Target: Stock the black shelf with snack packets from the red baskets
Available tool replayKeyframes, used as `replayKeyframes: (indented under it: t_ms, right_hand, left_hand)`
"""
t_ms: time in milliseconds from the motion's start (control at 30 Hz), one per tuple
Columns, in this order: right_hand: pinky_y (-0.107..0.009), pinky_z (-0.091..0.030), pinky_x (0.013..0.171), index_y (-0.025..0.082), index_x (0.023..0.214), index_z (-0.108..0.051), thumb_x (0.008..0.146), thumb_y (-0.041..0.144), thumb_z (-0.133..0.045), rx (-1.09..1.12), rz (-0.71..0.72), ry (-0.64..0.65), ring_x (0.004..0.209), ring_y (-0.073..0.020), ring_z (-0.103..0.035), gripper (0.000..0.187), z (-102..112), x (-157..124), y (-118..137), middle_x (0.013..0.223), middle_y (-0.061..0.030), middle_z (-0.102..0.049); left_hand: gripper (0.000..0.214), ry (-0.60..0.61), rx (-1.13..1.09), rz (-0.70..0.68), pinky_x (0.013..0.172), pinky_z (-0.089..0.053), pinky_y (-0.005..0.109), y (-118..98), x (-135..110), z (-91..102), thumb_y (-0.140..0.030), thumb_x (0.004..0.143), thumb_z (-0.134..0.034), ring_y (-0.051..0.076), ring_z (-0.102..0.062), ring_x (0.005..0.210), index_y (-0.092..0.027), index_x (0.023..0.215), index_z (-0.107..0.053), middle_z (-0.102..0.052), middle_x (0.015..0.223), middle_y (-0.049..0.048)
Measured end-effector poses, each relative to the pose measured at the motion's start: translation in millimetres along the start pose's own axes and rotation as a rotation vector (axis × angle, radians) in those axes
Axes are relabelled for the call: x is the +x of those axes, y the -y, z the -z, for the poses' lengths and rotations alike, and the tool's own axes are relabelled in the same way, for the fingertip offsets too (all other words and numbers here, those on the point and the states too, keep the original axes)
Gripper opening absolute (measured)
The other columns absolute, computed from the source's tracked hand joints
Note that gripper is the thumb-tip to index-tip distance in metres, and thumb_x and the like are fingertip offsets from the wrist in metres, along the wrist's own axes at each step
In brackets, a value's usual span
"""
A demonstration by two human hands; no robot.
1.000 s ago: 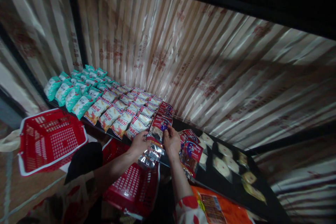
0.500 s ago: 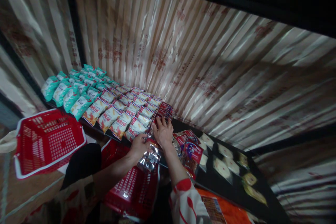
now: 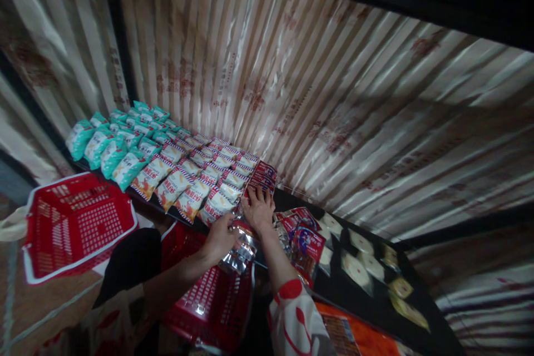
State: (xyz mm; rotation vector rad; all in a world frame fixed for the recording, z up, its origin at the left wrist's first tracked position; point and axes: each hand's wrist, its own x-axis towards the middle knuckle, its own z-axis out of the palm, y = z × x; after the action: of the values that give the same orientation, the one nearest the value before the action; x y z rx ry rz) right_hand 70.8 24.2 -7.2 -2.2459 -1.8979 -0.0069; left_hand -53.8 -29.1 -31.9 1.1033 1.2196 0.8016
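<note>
Left hand (image 3: 219, 238) grips silvery packets (image 3: 242, 251); right hand (image 3: 258, 212) lies spread over red packets (image 3: 262, 178); white bags (image 3: 209, 173) sit left of it!

On the shelf (image 3: 375, 303), bags (image 3: 194, 197) lie left of your right hand (image 3: 259, 213), packets (image 3: 309, 243) right of it; a basket (image 3: 208, 303) sits under your left hand (image 3: 219, 238).

Silver packets (image 3: 240, 258) in left hand (image 3: 220, 239); dark-red packets (image 3: 265, 171) just beyond right hand (image 3: 257, 212); right sleeve (image 3: 298, 317) white, red-patterned.
</note>
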Motion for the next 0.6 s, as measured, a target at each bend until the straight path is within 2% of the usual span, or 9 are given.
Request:
replayKeyframes:
  t_ms: [67, 167, 367, 467, 600]
  right_hand:
    - [-0.049, -0.017, 0.106, 0.032, 0.134, -0.043, 0.089, 0.05, -0.035, 0.008, -0.003, -0.001, 0.135, -0.0313, -0.021, 0.049, 0, 0, 1, 0.145, -0.0044, -0.036]
    - [-0.05, -0.016, 0.106, 0.032, 0.133, -0.044, 0.088, 0.051, -0.036, 0.009, -0.003, 0.004, 0.136, -0.0318, -0.02, 0.05, 0, 1, 1, 0.145, -0.0038, -0.037]
    - [-0.055, -0.015, 0.104, 0.034, 0.132, -0.045, 0.087, 0.055, -0.035, 0.02, -0.018, 0.042, 0.136, -0.0325, -0.016, 0.05, 0, 2, 3, 0.145, -0.0024, -0.036]
    - [-0.055, -0.016, 0.105, 0.034, 0.132, -0.045, 0.088, 0.055, -0.033, 0.017, -0.026, 0.059, 0.137, -0.0312, -0.014, 0.051, 0, 0, 3, 0.146, -0.002, -0.034]
    - [-0.054, -0.017, 0.105, 0.034, 0.134, -0.043, 0.088, 0.056, -0.032, 0.003, -0.017, 0.053, 0.137, -0.0309, -0.013, 0.052, 0, 0, 4, 0.148, -0.002, -0.032]
  left_hand:
    - [0.041, -0.045, 0.152, -0.121, 0.063, -0.05, 0.028, 1, -4, 3.5, -0.01, 0.073, -0.053, 0.015, -0.062, 0.065, -0.017, 0.114, -0.052, -0.06, 0.099, 0.0074]
    - [0.04, -0.148, 0.41, -0.338, 0.086, -0.047, 0.032, 0, -14, 8.5, -0.011, 0.073, -0.054, 0.021, -0.059, 0.094, -0.017, 0.112, -0.057, -0.055, 0.111, 0.0109]
    - [0.032, -0.184, 0.808, -0.6, 0.095, -0.043, 0.037, -2, -30, 9.2, -0.015, 0.081, -0.046, 0.024, -0.05, 0.111, -0.02, 0.11, -0.06, -0.053, 0.121, 0.0091]
    - [0.033, -0.163, 0.909, -0.739, 0.101, -0.04, 0.04, 1, -30, 5.5, -0.014, 0.083, -0.043, 0.025, -0.046, 0.118, -0.017, 0.111, -0.059, -0.054, 0.124, 0.0093]
    - [0.036, -0.177, 0.98, -0.799, 0.102, -0.04, 0.046, 8, -26, 2.1, -0.019, 0.084, -0.045, 0.028, -0.045, 0.121, -0.013, 0.118, -0.056, -0.055, 0.126, 0.0117]
